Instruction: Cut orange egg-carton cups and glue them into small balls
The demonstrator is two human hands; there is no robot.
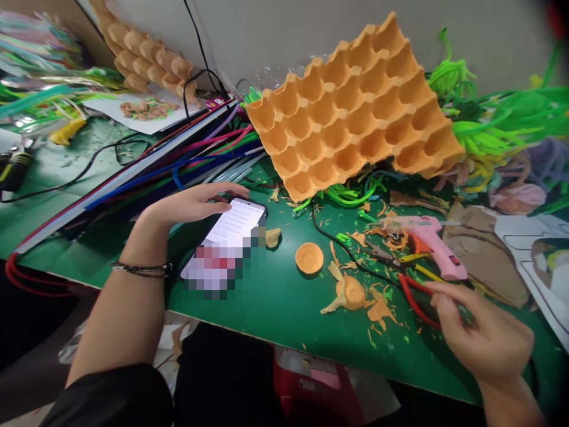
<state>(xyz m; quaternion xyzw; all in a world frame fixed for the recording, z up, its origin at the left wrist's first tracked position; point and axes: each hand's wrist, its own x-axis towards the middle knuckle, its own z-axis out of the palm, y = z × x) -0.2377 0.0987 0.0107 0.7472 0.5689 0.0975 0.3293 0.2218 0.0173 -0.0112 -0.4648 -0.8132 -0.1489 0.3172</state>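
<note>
Near table edge [311,351], right hand [482,332] grips tool [412,302] — open left hand [198,203] perhaps touches phone [236,219].

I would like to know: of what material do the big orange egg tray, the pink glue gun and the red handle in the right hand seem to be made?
Egg tray: likely moulded paper pulp, matte, with soft-edged cups and a ragged lower edge.
Glue gun: probably hard plastic, smooth, with a slight sheen.
Red handle: perhaps plastic or rubber, smooth, evenly coloured; any metal core is hidden.
</note>
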